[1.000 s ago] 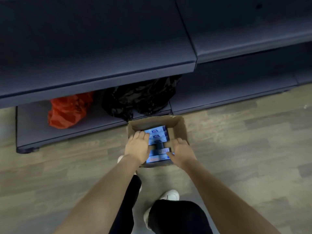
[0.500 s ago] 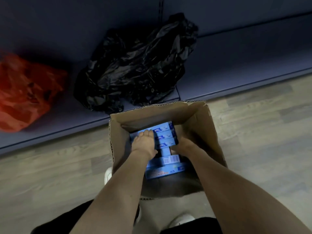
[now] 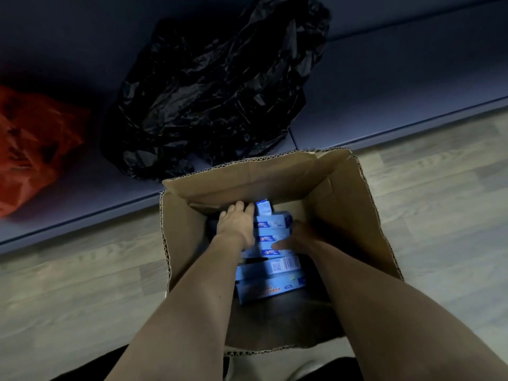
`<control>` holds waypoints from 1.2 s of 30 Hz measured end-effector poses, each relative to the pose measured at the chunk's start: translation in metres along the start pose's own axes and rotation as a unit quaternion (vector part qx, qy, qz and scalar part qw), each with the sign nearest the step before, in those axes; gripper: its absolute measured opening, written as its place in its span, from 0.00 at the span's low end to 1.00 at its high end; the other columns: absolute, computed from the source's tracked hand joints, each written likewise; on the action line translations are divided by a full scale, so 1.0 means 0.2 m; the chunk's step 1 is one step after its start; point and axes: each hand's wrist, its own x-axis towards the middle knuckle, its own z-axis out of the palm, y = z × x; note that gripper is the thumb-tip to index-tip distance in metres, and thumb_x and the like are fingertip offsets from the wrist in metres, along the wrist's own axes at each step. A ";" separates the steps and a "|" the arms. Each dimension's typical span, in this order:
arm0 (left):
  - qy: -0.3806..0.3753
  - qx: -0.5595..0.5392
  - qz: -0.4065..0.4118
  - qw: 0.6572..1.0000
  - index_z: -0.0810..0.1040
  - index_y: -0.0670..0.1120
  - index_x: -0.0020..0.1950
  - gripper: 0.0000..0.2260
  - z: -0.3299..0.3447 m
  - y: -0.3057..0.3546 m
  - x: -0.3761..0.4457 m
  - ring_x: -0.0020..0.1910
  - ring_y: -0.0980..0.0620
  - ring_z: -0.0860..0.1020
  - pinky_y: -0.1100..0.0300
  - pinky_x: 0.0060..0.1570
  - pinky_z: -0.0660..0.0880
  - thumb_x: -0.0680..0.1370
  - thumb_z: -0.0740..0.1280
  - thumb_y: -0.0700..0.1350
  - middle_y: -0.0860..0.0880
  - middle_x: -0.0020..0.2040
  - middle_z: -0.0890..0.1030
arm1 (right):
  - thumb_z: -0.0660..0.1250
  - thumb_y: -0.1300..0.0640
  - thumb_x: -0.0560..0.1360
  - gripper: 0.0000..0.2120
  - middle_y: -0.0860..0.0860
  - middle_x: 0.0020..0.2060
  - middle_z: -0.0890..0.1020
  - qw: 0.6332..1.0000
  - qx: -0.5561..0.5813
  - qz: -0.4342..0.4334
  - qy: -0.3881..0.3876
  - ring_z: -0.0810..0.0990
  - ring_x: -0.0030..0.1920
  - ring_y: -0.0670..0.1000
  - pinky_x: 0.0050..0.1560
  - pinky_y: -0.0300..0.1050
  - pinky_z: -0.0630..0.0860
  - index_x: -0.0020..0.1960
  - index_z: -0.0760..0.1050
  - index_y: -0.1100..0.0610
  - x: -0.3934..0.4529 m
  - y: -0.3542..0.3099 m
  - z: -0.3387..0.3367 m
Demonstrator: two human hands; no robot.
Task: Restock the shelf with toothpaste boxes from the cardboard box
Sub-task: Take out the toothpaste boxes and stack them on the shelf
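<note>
An open cardboard box [image 3: 343, 204] stands on the wood floor in front of the bottom shelf [image 3: 398, 86]. Inside lies a row of several blue toothpaste boxes [image 3: 272, 239], and one at the far end is tilted up. My left hand [image 3: 236, 226] covers the left ends of the far boxes, its fingers bent down over them. My right hand [image 3: 301, 237] sits in shadow at their right ends, with the thumb lying on top and the fingers hidden down the side. The two nearest toothpaste boxes [image 3: 268, 287] lie untouched.
A crumpled black plastic bag [image 3: 214, 92] lies on the dark bottom shelf just behind the cardboard box. A red plastic bag [image 3: 33, 149] sits further left on the same shelf. Pale wood floor [image 3: 445, 229] spreads to both sides.
My view has dropped closer over the cardboard box. Both hands have gone deeper and closed in on the ends of the far toothpaste boxes, and the farthest one has tipped up.
</note>
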 end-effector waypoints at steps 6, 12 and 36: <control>0.000 -0.005 0.004 1.000 0.64 0.43 0.69 0.25 0.02 0.01 0.01 0.68 0.43 0.64 0.52 0.67 0.63 0.74 0.67 0.39 0.43 0.66 0.64 | 0.77 0.62 0.66 0.32 0.58 0.64 0.76 0.999 -0.022 0.026 -0.003 0.76 0.63 0.58 0.65 0.52 0.73 0.66 0.69 0.63 -0.02 -0.01 -0.01; -0.031 -0.076 0.044 0.996 0.63 0.42 0.69 0.27 0.01 0.01 0.07 0.65 0.40 0.70 0.49 0.65 0.68 0.72 0.69 0.37 0.43 0.66 0.65 | 0.79 0.61 0.63 0.44 0.59 0.67 0.71 0.994 -0.111 0.013 0.006 0.71 0.67 0.60 0.67 0.53 0.70 0.72 0.59 0.62 -0.03 -0.03 0.01; 0.023 -0.103 0.042 0.994 0.67 0.44 0.59 0.20 -0.22 -0.03 -0.35 0.57 0.40 0.76 0.54 0.51 0.71 0.70 0.70 0.39 0.42 0.58 0.78 | 0.67 0.58 0.74 0.27 0.58 0.67 0.68 0.956 -0.246 -0.104 0.123 0.67 0.67 0.57 0.66 0.45 0.64 0.69 0.60 0.62 -0.52 -0.23 -0.02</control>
